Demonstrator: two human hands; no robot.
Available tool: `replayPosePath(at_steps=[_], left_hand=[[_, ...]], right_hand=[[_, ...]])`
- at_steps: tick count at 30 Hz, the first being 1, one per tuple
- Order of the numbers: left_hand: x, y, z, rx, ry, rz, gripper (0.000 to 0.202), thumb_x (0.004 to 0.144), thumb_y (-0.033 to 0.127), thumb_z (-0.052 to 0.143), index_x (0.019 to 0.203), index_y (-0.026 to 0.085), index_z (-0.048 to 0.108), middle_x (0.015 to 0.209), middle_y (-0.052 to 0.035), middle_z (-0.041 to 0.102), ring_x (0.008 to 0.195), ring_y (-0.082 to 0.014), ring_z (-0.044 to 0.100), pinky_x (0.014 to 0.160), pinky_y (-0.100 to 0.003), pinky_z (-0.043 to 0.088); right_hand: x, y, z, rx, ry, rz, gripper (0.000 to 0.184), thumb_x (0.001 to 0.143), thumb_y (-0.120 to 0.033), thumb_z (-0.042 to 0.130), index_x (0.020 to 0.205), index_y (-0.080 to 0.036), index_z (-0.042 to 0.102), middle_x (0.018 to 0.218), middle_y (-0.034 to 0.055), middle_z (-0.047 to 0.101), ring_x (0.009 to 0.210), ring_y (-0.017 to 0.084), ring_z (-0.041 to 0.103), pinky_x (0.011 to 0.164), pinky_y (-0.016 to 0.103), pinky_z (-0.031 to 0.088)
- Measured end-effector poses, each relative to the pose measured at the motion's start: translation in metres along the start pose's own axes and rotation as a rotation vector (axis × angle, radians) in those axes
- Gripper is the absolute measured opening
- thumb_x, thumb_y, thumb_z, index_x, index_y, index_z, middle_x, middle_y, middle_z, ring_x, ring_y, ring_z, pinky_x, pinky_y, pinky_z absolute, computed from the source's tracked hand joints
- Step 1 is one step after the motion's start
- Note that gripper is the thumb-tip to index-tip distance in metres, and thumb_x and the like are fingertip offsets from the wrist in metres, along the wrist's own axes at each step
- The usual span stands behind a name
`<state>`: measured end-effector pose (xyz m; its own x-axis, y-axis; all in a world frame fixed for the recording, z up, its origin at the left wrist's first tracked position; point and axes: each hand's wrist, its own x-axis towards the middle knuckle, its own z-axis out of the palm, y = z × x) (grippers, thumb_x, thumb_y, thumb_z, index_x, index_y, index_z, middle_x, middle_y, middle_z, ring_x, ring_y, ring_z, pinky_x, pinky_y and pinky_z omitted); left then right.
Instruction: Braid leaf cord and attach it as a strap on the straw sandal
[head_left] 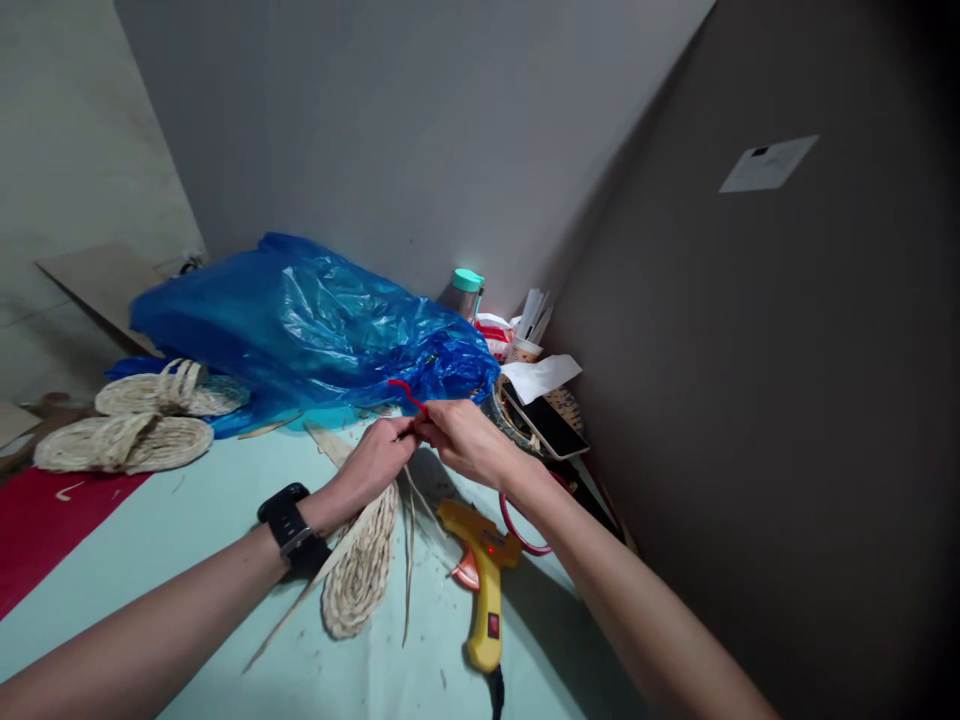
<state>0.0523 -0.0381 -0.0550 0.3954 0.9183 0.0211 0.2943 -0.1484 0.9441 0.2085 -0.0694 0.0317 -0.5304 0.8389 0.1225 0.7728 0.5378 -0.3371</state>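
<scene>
- Left hand (379, 455) and right hand (465, 440) meet, fingers curled.
- Right pinches a red cord (405, 390).
- Fingertips overlap; cannot tell left's hold.

Your glue gun (489, 600) is smooth plastic. Left of the gun, you have a rough, braided sole (356, 580) and thin strips (409, 560) of matt, straw-like fibre; beyond the gun lie a glossy, crinkled plastic bag (322, 320) and matt paper (541, 378).

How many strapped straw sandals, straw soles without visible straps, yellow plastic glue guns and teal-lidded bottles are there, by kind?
Strapped straw sandals: 2
Straw sole without visible straps: 1
Yellow plastic glue gun: 1
Teal-lidded bottle: 1
Total: 5
</scene>
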Motion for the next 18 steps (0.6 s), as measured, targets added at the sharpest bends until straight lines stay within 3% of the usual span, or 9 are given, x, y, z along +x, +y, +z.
replayPosePath(at_steps=[3, 9, 13, 18], left_hand=[[-0.001, 0.002, -0.001, -0.005, 0.003, 0.012, 0.032, 0.092, 0.036, 0.063, 0.117, 0.015, 0.064, 0.119, -0.0069, 0.066, 0.101, -0.0262, 0.066, 0.085, -0.044, 0.057], [0.001, -0.002, 0.002, -0.033, 0.121, -0.112, 0.034, 0.092, 0.037, 0.063, 0.119, 0.015, 0.063, 0.122, -0.0071, 0.065, 0.103, -0.0274, 0.065, 0.085, -0.044, 0.057], [-0.003, 0.001, 0.004, -0.102, 0.143, -0.191, 0.034, 0.093, 0.036, 0.063, 0.121, 0.016, 0.062, 0.123, -0.0085, 0.064, 0.102, -0.0254, 0.065, 0.084, -0.044, 0.057], [-0.005, 0.006, 0.000, -0.245, 0.097, -0.227, 0.034, 0.094, 0.037, 0.061, 0.121, 0.016, 0.061, 0.120, -0.0090, 0.065, 0.100, -0.0238, 0.066, 0.084, -0.044, 0.057]], right_hand=[[0.011, 0.001, -0.012, 0.015, -0.030, -0.034, 0.018, 0.084, -0.004, 0.052, 0.099, -0.014, 0.056, 0.077, 0.0023, 0.061, 0.065, 0.015, 0.050, 0.060, 0.026, 0.028], [0.048, 0.009, -0.008, 0.118, -0.065, -0.044, 0.012, 0.080, -0.006, 0.059, 0.085, -0.017, 0.058, 0.073, -0.0018, 0.060, 0.065, 0.013, 0.051, 0.061, 0.025, 0.030], [0.058, 0.016, 0.006, 0.223, 0.076, 0.138, 0.007, 0.086, -0.021, 0.064, 0.090, -0.017, 0.059, 0.070, -0.0016, 0.061, 0.067, 0.015, 0.054, 0.063, 0.025, 0.032], [0.021, 0.022, 0.016, 0.385, 0.261, 0.401, 0.028, 0.098, -0.031, 0.051, 0.073, -0.018, 0.057, 0.064, -0.0001, 0.056, 0.066, 0.015, 0.055, 0.068, 0.029, 0.038]])
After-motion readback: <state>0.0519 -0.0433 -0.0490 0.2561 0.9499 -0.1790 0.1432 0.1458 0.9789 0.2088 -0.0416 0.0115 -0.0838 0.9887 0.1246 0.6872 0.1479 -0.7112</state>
